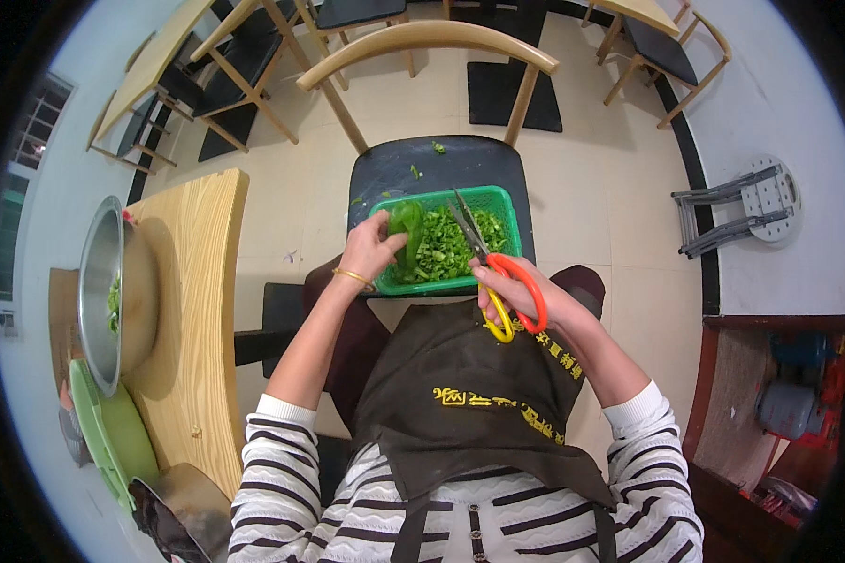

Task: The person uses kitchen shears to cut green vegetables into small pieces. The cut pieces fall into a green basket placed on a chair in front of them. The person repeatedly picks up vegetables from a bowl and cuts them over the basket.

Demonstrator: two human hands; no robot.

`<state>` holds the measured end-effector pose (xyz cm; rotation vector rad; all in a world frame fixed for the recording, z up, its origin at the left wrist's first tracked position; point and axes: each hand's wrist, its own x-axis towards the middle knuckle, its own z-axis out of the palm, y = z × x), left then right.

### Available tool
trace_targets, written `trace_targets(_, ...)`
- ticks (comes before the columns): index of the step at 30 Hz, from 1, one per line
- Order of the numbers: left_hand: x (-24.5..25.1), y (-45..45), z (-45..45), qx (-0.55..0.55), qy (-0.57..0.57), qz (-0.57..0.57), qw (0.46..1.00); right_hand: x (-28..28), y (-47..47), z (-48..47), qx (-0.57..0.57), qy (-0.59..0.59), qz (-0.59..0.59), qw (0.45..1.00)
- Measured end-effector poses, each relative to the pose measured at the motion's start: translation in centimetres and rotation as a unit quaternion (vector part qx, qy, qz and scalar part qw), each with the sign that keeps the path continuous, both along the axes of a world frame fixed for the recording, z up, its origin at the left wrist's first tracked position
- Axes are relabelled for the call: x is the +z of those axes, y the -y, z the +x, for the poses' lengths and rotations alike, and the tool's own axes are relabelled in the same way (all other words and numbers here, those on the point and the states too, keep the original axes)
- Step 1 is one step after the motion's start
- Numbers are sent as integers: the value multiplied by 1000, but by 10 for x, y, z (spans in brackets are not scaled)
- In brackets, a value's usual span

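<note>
Between the fingers of my left hand (372, 246) is a green pepper (408, 236), held over the left part of a green plastic basket (448, 286). Chopped green pepper pieces (447, 246) cover much of the basket's inside. My right hand (517, 292) grips scissors (484, 255) with one red and one yellow handle loop. Their blades are slightly apart and point away from me above the basket's right part. The basket rests on the black seat of a wooden chair (429, 165) in front of me, and a few green scraps lie behind it.
To my left, a wooden table (197, 352) bears a large metal bowl (137, 302) with greens inside, a light green plastic basket (116, 429) and a metal pot (197, 503). A folded stool (767, 200) leans against the right wall. More chairs (243, 70) and tables stand farther off.
</note>
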<state>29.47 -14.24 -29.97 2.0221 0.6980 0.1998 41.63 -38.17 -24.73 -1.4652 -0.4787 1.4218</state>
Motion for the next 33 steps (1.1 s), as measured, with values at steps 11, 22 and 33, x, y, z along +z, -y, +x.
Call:
trace_targets(11,-18,-9,-4,278,26,-402,872,-18,37,-41,161,351,-17,922)
trace_targets(22,-11,1,-10,157,53,-481,861,-38,29,-40,49,-106,-44,992)
trace_targets(33,-9,2,-13,212,35,-506,835,-39,39,-41,121,286,38,950)
